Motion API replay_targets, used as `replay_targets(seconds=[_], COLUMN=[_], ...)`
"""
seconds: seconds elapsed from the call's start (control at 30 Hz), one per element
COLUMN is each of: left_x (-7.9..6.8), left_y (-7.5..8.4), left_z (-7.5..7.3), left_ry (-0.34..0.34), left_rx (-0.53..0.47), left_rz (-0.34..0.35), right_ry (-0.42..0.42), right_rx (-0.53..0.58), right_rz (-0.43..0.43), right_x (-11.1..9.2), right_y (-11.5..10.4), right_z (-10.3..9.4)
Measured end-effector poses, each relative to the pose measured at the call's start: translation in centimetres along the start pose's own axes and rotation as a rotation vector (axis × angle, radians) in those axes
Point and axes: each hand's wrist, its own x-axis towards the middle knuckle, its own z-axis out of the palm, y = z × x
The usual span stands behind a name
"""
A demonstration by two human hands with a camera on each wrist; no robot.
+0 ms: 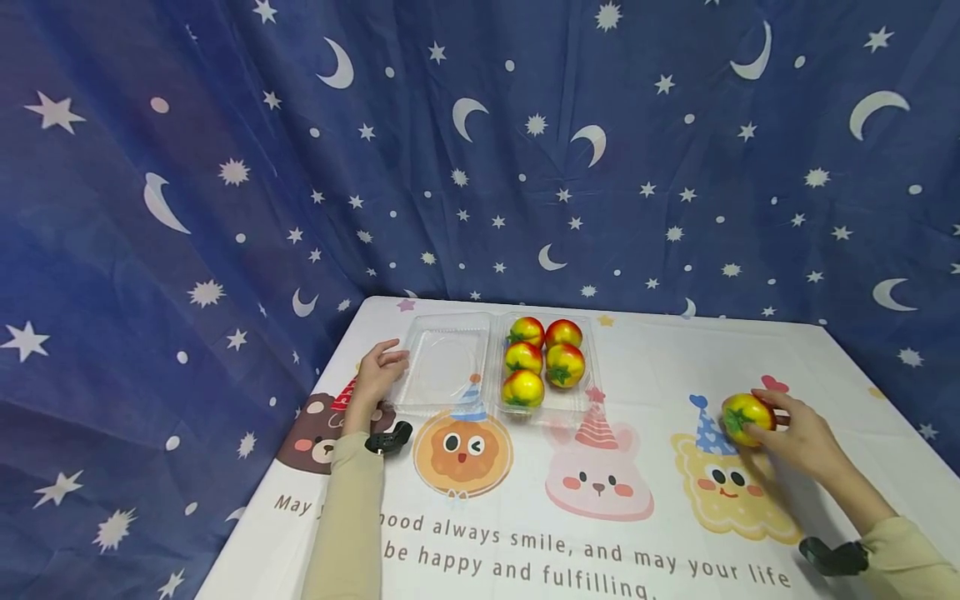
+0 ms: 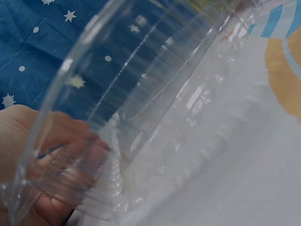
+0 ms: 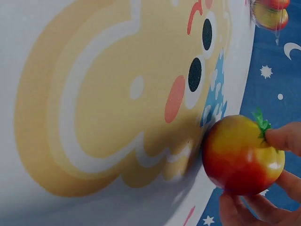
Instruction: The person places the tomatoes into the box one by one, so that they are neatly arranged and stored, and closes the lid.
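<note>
Beige sleeves (image 1: 348,517) ended in a right hand (image 1: 801,435) pinching a tomato-like fruit (image 1: 746,410), presumably against rolling, and a loosely curled left hand (image 1: 377,372), hold on the clamshell lid (image 1: 446,362) indeterminable.

Tablecloth (image 1: 675,358), upper line: "May y…ood always smile, and may your life"
Lower line: "be happy and fulfilling."

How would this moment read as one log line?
right hand: holds red-yellow fruit | left hand: beside clear lid | clear container: open, five similar fruits inside
</note>
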Motion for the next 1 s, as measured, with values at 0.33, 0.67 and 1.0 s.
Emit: replay_targets(seconds=[0.33, 0.67, 1.0], left_x=[-0.2, 0.1, 0.1], left_y=[0.0, 0.1, 0.2], left_z=[-0.3, 0.1, 0.1], left_ry=[0.009, 0.010, 0.009], left_rx=[0.013, 0.016, 0.013], left_rz=[-0.013, -0.014, 0.000], right_ry=[-0.008, -0.086, -0.119], right_rx=[0.034, 0.065, 0.162], right_rz=[-0.015, -0.081, -0.179], right_x=[1.3, 3.3, 5.2], right_y=[-2.1, -5.6, -9.2], right_z=[1.0, 1.6, 1.8])
